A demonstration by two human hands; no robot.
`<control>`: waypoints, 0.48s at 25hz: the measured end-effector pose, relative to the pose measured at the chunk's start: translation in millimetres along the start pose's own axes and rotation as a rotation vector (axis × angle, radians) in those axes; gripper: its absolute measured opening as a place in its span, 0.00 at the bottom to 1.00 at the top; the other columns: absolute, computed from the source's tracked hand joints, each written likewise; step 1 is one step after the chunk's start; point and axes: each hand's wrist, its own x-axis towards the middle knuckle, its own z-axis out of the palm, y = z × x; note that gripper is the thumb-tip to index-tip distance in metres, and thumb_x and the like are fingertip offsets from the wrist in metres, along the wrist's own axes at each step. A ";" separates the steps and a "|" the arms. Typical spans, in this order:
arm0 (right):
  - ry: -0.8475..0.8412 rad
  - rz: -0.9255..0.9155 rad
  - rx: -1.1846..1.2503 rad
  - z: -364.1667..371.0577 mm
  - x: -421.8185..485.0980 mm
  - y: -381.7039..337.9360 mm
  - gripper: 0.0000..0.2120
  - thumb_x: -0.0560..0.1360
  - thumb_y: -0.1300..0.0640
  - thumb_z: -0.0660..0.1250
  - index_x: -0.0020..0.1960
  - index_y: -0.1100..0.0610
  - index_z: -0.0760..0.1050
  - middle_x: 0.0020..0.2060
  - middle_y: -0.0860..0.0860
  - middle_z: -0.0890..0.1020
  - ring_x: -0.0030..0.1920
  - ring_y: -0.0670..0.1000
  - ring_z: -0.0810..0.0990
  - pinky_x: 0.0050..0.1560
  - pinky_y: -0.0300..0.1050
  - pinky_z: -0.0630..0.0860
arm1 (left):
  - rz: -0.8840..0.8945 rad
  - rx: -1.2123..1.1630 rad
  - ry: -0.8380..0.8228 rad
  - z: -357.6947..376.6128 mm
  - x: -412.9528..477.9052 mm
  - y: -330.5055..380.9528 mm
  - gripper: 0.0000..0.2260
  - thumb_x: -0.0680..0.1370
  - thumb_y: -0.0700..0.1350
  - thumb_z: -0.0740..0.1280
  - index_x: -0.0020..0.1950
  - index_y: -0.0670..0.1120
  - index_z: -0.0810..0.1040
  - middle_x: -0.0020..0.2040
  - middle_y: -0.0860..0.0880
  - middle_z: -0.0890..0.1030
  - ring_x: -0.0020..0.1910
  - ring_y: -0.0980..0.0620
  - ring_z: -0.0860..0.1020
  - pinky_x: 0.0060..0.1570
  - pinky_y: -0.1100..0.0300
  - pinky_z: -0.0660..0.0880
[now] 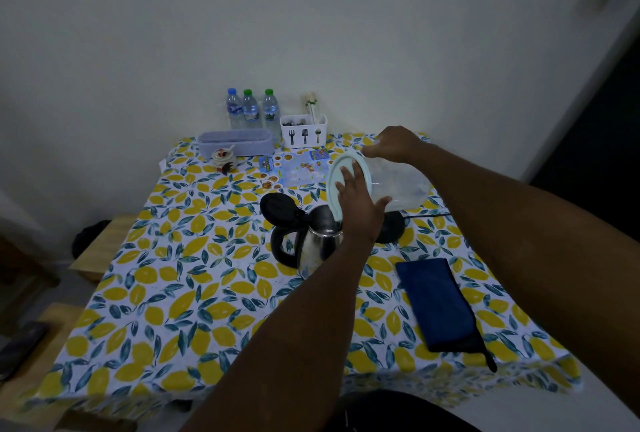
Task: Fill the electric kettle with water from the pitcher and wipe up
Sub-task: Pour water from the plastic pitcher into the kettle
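Kettle body is showing polished, reflective metal; its handle and open lid are presenting glossy black plastic. Pitcher is appearing as clear, smooth plastic with a matt pale lid. Cloth is reading as soft, matt blue fabric. The surface is wearing a smooth printed covering.

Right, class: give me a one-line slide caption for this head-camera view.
Both hands tip a clear pitcher over the open kettle, left hand steadying its lid, right hand gripping behind.

Tablecloth left of kettle lies open (cloth blocks right); bottles crowd the far edge.
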 end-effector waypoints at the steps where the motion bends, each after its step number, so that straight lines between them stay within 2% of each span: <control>1: -0.002 0.003 0.004 -0.3 0.0 0.5 0.26 0.69 0.43 0.71 0.22 0.53 0.63 0.22 0.49 0.67 0.26 0.48 0.67 0.27 0.45 0.60 | -0.001 -0.003 -0.002 0.1 -0.8 0.3 0.41 0.77 0.57 0.66 0.78 0.46 0.43 0.80 0.41 0.43 0.78 0.35 0.43 0.75 0.42 0.47; 5: -0.020 0.005 0.003 -0.7 -0.6 0.3 0.25 0.69 0.42 0.70 0.23 0.54 0.64 0.23 0.51 0.68 0.27 0.49 0.67 0.30 0.46 0.61 | 0.001 -0.002 -0.010 -1.0 -3.8 2.3 0.46 0.69 0.70 0.53 0.78 0.46 0.42 0.80 0.41 0.42 0.78 0.36 0.43 0.75 0.42 0.47; 9: -0.022 0.004 -0.009 -1.6 -2.6 -1.2 0.25 0.70 0.42 0.70 0.23 0.54 0.64 0.23 0.50 0.68 0.27 0.49 0.67 0.30 0.46 0.61 | -0.001 0.006 0.009 1.2 -1.8 -0.5 0.41 0.76 0.57 0.66 0.78 0.46 0.42 0.80 0.42 0.43 0.78 0.36 0.43 0.75 0.41 0.48; 12: -0.025 0.012 -0.008 -2.1 -4.0 -2.3 0.25 0.69 0.42 0.70 0.23 0.54 0.64 0.23 0.51 0.68 0.27 0.49 0.67 0.30 0.46 0.62 | 0.007 0.003 0.013 0.3 -3.1 -2.2 0.41 0.76 0.57 0.66 0.78 0.46 0.43 0.80 0.41 0.43 0.78 0.36 0.43 0.75 0.41 0.47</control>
